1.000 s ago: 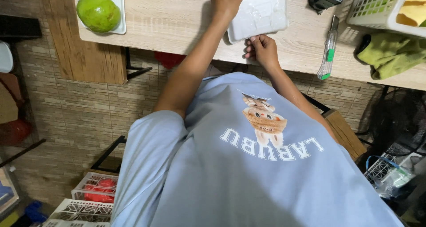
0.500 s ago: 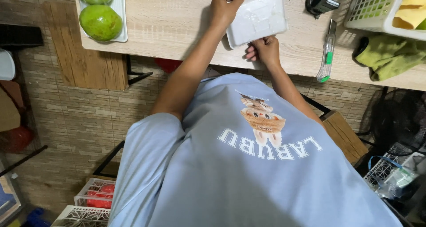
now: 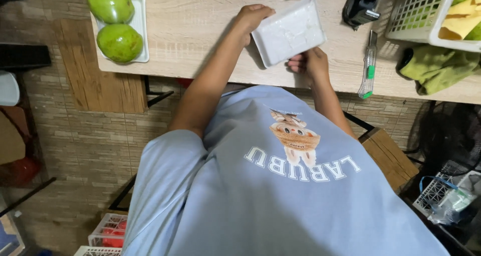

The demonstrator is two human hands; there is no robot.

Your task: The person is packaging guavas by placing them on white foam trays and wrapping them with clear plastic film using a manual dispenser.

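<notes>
Grip: left hand (image 3: pixel 253 16) curled closed on the left rim of a white rectangular foam tray (image 3: pixel 289 30); right hand (image 3: pixel 309 63) pinches the tray's near edge, fingers tucked under, thumb side on top. Tray tilted, lifted slightly off the light wood-grain table (image 3: pixel 200 40), sitting near the table's near edge, roughly mid-width. Tray inside looks bare, slightly glossy.

Left end of the table: second white foam tray (image 3: pixel 141 23) with two green mangoes (image 3: pixel 114 23), well apart from the hands; open tabletop between them. Right of the held tray: green-handled utility knife (image 3: pixel 369 65) lying lengthwise near the near edge, close to the right hand but not touching. Beyond it a crumpled olive-green cloth (image 3: pixel 438 68) and a white plastic lattice basket (image 3: pixel 426 15) at the far right. Black device (image 3: pixel 361 5) at the far edge, just right of the tray. Free room mostly left of the held tray.
</notes>
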